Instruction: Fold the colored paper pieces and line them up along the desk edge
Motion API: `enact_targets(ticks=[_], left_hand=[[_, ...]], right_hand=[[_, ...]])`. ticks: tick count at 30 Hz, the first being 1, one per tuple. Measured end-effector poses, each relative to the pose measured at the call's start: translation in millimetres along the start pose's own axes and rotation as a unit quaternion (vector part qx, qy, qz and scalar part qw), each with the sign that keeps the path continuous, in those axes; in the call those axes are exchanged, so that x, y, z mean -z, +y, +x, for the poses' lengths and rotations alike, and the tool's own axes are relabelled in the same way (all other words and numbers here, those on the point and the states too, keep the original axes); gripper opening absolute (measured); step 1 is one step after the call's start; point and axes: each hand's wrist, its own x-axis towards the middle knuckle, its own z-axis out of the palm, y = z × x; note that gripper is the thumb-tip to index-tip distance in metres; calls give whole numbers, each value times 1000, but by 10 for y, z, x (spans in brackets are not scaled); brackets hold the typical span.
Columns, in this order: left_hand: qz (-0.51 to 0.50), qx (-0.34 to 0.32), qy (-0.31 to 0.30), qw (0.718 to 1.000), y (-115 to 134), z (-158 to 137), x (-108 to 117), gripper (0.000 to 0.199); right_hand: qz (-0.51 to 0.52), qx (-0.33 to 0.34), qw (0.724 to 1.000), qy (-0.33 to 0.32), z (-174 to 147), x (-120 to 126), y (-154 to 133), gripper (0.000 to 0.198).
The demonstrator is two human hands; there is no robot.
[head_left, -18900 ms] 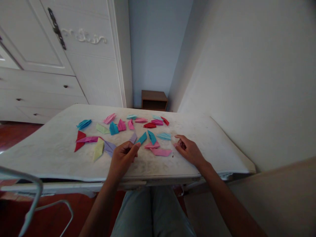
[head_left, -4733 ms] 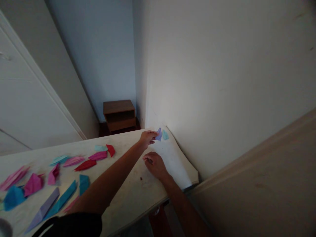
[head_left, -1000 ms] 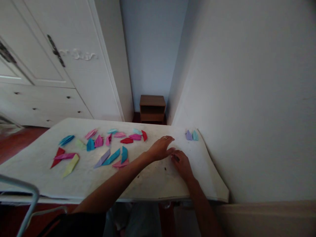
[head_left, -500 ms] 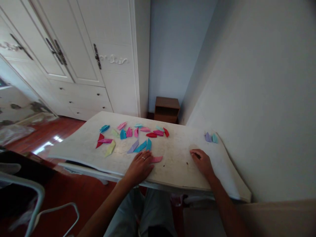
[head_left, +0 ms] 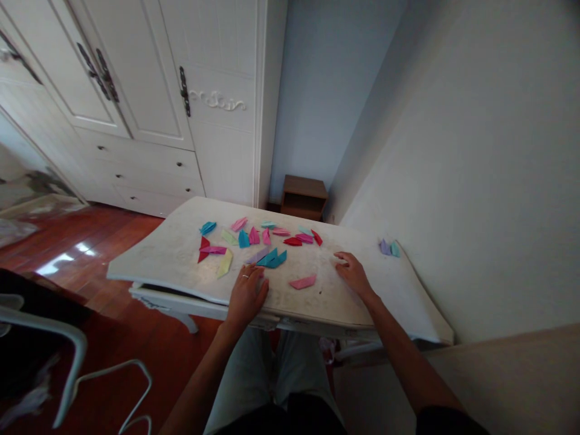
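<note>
My left hand point(head_left: 247, 293) rests palm down near the table's front edge, fingers stretched out and not gripping. A sliver of pink shows by its fingertips; whether it is paper I cannot tell. Just beyond them lie a lilac folded paper piece point(head_left: 257, 257) and blue folded paper pieces point(head_left: 273, 258), close together. A pink folded paper piece point(head_left: 302, 281) lies alone between my hands. My right hand point(head_left: 352, 273) is over the table to the right of it, thumb and fingers apart, holding nothing visible.
Several coloured folded papers point(head_left: 254, 235) are spread across the back and left of the white table point(head_left: 335, 302). A lilac and mint pair point(head_left: 389, 248) sits by the right wall. Beyond stand a white wardrobe point(head_left: 226, 139) and brown cabinet point(head_left: 303, 196). A chair frame point(head_left: 77, 344) is at left.
The view has shifted a little. My left hand has slid left, away from the pink folded paper piece. My right hand has moved left and forward, and its fingers have spread.
</note>
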Motion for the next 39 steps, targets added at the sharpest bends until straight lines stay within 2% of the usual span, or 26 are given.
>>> enact_targets(ticks=[5, 8, 15, 25, 30, 34, 39], left_hand=[[9, 74, 66, 995, 27, 19, -37, 24], [6, 92, 83, 992, 32, 28, -37, 31], [5, 75, 122, 990, 40, 21, -15, 25], [5, 71, 117, 991, 98, 32, 16, 24], [15, 55, 120, 991, 89, 28, 14, 23], [18, 51, 119, 991, 89, 28, 11, 24], [16, 50, 120, 991, 101, 34, 2, 22]], right_hand=[[-61, 23, 997, -42, 609, -284, -270, 47], [-103, 34, 991, -82, 782, -421, -411, 42], [-192, 25, 976, -105, 706, -575, -718, 36], [-238, 91, 962, -102, 748, -684, -1048, 36], [-233, 141, 956, -110, 832, -747, -1057, 26], [-211, 179, 955, -110, 800, -734, -1002, 25], [-148, 181, 970, -62, 717, -644, -885, 28]])
